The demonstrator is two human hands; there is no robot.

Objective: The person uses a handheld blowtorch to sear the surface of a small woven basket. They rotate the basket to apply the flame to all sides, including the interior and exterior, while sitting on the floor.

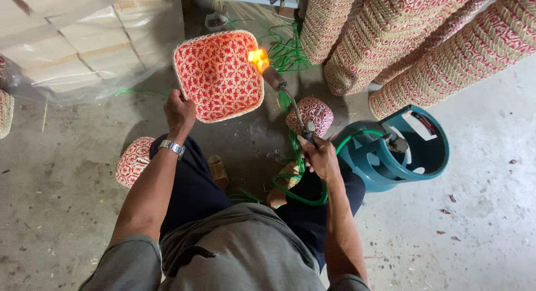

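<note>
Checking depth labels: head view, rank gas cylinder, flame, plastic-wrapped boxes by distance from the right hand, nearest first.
From the right hand, which grips the torch:
1. Gas cylinder, just right of the hand, on the floor.
2. Flame, up and left at the torch tip, over the tray held by the left hand.
3. Plastic-wrapped boxes, far upper left.

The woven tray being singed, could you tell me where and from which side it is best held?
Probably at the near left rim of the woven tray, where the left hand grips it now. The tray stands tilted with its red patterned face open to the flame of the torch at its right edge, so that corner lies farthest from the heat.
</note>
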